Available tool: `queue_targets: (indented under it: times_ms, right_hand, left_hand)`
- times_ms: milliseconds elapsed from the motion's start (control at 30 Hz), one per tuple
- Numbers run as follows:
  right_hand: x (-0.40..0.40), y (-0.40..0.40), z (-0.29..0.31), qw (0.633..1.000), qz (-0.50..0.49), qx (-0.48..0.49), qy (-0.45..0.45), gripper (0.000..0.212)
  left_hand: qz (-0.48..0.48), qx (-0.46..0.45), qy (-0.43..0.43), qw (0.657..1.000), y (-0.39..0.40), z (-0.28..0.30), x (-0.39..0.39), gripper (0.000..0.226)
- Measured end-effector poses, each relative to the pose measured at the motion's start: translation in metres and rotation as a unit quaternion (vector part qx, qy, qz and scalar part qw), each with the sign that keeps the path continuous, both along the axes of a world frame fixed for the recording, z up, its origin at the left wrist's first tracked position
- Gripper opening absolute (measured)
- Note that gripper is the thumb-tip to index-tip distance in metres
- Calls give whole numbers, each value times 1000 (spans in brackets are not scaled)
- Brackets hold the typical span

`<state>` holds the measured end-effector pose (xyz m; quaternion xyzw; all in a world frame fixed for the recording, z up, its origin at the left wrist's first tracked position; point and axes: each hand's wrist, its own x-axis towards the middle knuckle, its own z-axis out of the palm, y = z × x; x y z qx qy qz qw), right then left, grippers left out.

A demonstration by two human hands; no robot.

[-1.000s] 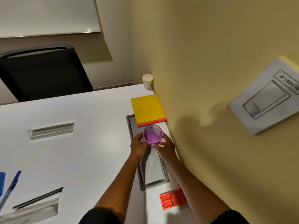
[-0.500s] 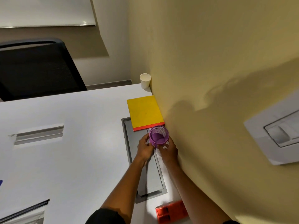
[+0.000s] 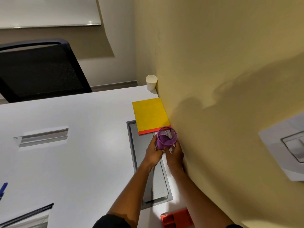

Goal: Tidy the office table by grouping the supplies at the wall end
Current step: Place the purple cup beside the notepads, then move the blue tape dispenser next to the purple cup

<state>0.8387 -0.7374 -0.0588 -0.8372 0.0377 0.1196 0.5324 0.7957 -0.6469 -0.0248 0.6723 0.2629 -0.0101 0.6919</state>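
Pen cup: we find a purple mesh pen cup [image 3: 167,137] held between both hands at the wall end of the white table [image 3: 82,145], just beside the yellow wall [image 3: 213,63].
Cup orientation: its long axis is tilted, with the open mouth turned up and toward the camera and the base angled down and away; the mesh inside wall and solid purple floor are visible. We cannot tell whether the base touches the table.
Left hand: our left hand [image 3: 153,153] is closed on the cup's near left side, fingers wrapped under it.
Right hand: our right hand [image 3: 174,155] grips the cup's right side, its back close against the wall; fingertips are hidden behind the cup.
Neighbouring supplies: a yellow notebook [image 3: 150,115] with a red edge lies flat just beyond the cup, one long side along the wall; a white paper cup [image 3: 151,82] stands upright at the far corner.
Table fittings: a grey cable hatch [image 3: 148,170] runs lengthwise under our forearms, partly covered by them.
Cut off: an orange tray [image 3: 176,218] is clipped by the bottom edge, a blue pen [image 3: 3,189] by the left edge, and a dark pen [image 3: 28,214] lies near the lower left.
Hard to make out: a white scrap between our hands is too small to identify.
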Motion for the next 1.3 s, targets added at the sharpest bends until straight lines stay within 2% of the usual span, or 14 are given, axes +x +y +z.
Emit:
queue_targets:
  times_ms: [133, 300, 400, 500, 600, 667, 733, 867, 1033, 1300]
  right_hand:
    - [-9, 1, -3, 999, -42, 4, 23, 62]
    - [-42, -4, 0, 998, -39, -36, 13, 52]
    - [-68, -1, 5, 998, 28, -46, 13, 54]
    - [-90, 6, 13, 984, 146, -89, -39, 65]
    - [-110, 14, 15, 942, 250, -161, -155, 76]
    - [-121, 24, 16, 909, 306, -214, -187, 85]
    - [-133, 38, 24, 881, 356, -256, -177, 89]
    - [-175, 69, 46, 841, 423, -239, -237, 86]
    - [-238, 107, 65, 790, 509, -204, -276, 82]
    - [-334, 156, 74, 716, 607, -176, -296, 87]
  left_hand:
    - [22, 34, 37, 998, -3, 1, -15, 68]
    - [37, 161, 61, 984, 3, 4, -58, 72]
    - [27, 279, 78, 957, 11, -3, -89, 77]
    - [23, 393, 121, 911, 19, 1, -122, 79]
    - [46, 463, 160, 871, 30, 11, -159, 79]
    - [76, 496, 187, 844, 38, 14, -190, 77]
    - [99, 512, 218, 825, 47, 18, -222, 75]
    - [148, 529, 267, 792, 62, 21, -297, 75]
    - [215, 496, 343, 768, 72, 22, -381, 76]
    - [269, 430, 435, 744, 76, 17, -477, 77]
